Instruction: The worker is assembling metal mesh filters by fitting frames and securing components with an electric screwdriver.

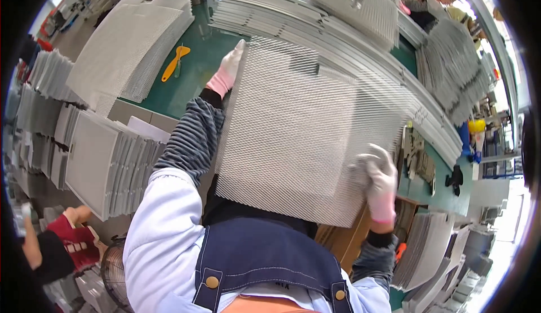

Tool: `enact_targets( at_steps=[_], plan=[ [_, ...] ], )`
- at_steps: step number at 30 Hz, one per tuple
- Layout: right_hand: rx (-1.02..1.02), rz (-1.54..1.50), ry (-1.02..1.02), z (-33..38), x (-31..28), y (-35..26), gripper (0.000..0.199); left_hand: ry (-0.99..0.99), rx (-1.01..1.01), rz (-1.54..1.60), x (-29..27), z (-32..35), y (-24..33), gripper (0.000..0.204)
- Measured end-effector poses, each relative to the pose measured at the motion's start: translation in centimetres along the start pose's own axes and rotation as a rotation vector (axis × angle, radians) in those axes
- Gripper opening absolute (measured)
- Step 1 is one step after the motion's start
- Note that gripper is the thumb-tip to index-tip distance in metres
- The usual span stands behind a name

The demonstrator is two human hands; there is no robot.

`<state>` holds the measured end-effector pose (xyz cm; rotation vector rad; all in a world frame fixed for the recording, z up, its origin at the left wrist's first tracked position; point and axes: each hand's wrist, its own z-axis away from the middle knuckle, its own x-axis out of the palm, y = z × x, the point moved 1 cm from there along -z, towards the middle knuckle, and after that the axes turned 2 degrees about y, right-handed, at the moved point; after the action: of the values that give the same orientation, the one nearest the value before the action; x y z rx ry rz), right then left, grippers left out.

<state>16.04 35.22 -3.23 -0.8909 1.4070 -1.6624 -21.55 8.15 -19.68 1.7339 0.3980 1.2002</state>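
A silver metal mesh sheet (287, 127) is held up at a tilt in front of me, above the green worktable. My left hand (227, 70), in a white and pink glove, is closed on its upper left edge, with part of the fingers behind the sheet. At the lower right edge is my right hand (377, 180), gloved alike, with its fingers bent and apart; the fingertips are blurred over the mesh. Through the sheet, silver metal strips behind it partly show.
Long silver metal strips (282, 17) lie stacked along the table's back. A mesh stack (129, 42) and a yellow scraper (175, 64) are on the left. Framed panels (93, 163) stand lower left. Metal pieces (420, 158) lie at right. Other people are at the upper right and lower left.
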Motion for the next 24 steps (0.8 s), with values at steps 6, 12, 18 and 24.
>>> enact_targets(
  at_steps=[6,12,18,24],
  plan=[
    [0.151,-0.232,-0.046,-6.4,-0.4,6.7,0.035,0.293,-0.034,-0.265,6.3,1.0,1.5,0.051],
    [0.199,-0.228,-0.088,-8.0,0.8,7.1,0.040,0.017,-0.033,0.050,5.4,1.2,2.1,0.030],
    [0.233,-0.146,-0.041,-8.8,0.5,7.9,0.035,-0.038,-0.076,-0.087,5.9,1.3,2.9,0.031],
    [0.150,0.656,0.067,-9.1,1.0,5.1,0.037,-0.016,0.312,-0.769,6.0,1.5,2.6,0.032]
  ],
)
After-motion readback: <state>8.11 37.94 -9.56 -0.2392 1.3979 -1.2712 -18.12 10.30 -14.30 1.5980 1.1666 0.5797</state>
